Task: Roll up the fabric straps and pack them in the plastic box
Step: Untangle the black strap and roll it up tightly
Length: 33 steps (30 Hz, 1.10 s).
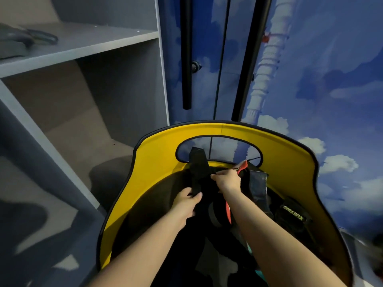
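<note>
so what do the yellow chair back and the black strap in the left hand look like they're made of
The yellow chair back looks like smooth matte fabric or faux leather, with a dark piped edge; which one is unclear. The black strap, gripped by the left hand, looks like flat, dull woven webbing that bends softly.

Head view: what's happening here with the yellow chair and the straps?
A person stands over a yellow-backed chair with a black seat. Their left hand grips the lower end of a wide black fabric strap that runs up to the backrest opening, while the right hand pinches strap material beside a red tab. No plastic box shows.
</note>
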Tool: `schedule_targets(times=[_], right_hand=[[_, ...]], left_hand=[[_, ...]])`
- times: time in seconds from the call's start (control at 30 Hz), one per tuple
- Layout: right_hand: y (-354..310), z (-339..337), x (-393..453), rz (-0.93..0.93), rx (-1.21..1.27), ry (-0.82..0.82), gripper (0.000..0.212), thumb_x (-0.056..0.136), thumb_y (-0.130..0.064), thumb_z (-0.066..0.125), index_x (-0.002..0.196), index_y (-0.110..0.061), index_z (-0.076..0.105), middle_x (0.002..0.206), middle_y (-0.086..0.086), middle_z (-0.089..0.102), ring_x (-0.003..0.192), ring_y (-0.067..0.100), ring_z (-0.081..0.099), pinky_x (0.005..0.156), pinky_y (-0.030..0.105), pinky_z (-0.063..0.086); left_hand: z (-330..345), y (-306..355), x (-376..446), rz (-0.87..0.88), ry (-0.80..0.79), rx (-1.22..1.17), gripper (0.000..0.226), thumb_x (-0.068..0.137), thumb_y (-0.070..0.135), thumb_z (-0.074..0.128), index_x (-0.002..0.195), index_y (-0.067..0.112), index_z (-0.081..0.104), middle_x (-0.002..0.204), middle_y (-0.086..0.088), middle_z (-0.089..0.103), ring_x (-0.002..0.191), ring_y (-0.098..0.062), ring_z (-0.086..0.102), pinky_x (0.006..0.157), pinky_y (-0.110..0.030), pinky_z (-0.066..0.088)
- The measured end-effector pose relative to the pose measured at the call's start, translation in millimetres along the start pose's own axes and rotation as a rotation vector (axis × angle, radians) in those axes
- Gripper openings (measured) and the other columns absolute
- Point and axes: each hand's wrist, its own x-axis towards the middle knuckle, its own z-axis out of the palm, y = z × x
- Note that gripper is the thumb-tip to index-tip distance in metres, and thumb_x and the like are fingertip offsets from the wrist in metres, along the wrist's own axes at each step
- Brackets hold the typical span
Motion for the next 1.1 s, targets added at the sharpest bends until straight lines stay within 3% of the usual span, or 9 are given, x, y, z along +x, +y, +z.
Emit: schedule_targets(times=[0.2,0.33,0.5,0.67,0.8,0.97,1.1], right_hand=[[-3.5,22.3,32.0,0.019,0.046,-0.053,0.029,0.087,-0.023,0.066,0.110,-0.006,0.067,0.103,0.015,0.066,0.082,0.023,0.059,0.087,0.040,0.055],[1.2,23.9,43.1,0.002,-0.074,-0.191,0.034,0.089,-0.019,0.062,0.120,-0.005,0.061,0.100,0.013,0.063,0.079,0.022,0.061,0.087,0.038,0.055],[18.8,15.3,24.2,-0.134,-0.309,-0.292,0.051,0.087,-0.024,0.065,0.132,-0.006,0.049,0.124,0.013,0.060,0.113,0.027,0.057,0.095,0.041,0.050],[32.6,0.9,-5.2,-0.205,-0.514,-0.430,0.058,0.089,-0.024,0.062,0.139,-0.009,0.038,0.135,0.011,0.051,0.121,0.027,0.052,0.099,0.032,0.045],[44.0,-11.9,-25.4,-0.255,-0.577,-0.424,0.057,0.091,-0.029,0.058,0.141,-0.013,0.035,0.135,0.008,0.052,0.124,0.023,0.049,0.096,0.026,0.040],[58.4,-20.2,-51.1,-0.230,-0.458,-0.398,0.048,0.095,-0.037,0.050,0.137,-0.015,0.044,0.130,0.006,0.056,0.120,0.021,0.051,0.086,0.020,0.037],[69.1,-23.4,-69.8,-0.222,-0.380,-0.323,0.044,0.095,-0.039,0.049,0.131,-0.015,0.051,0.126,0.008,0.058,0.117,0.022,0.053,0.083,0.020,0.038]], left_hand=[[0.6,1.2,46.5,0.076,0.238,0.064,0.043,0.095,0.016,0.053,0.137,0.020,0.047,0.135,-0.004,0.052,0.122,-0.022,0.051,0.102,-0.040,0.045],[0.3,6.8,66.6,0.033,0.235,0.072,0.045,0.095,0.017,0.054,0.138,0.022,0.044,0.137,-0.003,0.049,0.119,-0.023,0.053,0.094,-0.035,0.050],[3.9,-0.4,76.6,0.084,0.251,0.164,0.044,0.095,0.018,0.053,0.138,0.021,0.044,0.137,-0.005,0.050,0.119,-0.027,0.053,0.091,-0.039,0.050],[4.5,-2.0,71.7,0.165,0.259,0.259,0.046,0.095,0.020,0.053,0.140,0.017,0.043,0.139,-0.007,0.050,0.122,-0.027,0.051,0.097,-0.041,0.049],[-2.7,-11.3,53.9,0.161,0.209,0.275,0.049,0.094,0.024,0.055,0.140,0.019,0.039,0.136,-0.009,0.048,0.118,-0.027,0.052,0.082,-0.034,0.053],[-11.7,-28.0,25.7,-0.007,0.088,0.153,0.055,0.089,0.026,0.063,0.135,0.006,0.040,0.135,-0.014,0.048,0.118,-0.029,0.053,0.076,-0.032,0.054],[-15.9,-34.7,-2.5,-0.140,-0.091,-0.017,0.054,0.085,0.021,0.069,0.131,0.000,0.047,0.127,-0.014,0.057,0.097,-0.025,0.062,0.076,-0.035,0.055]])
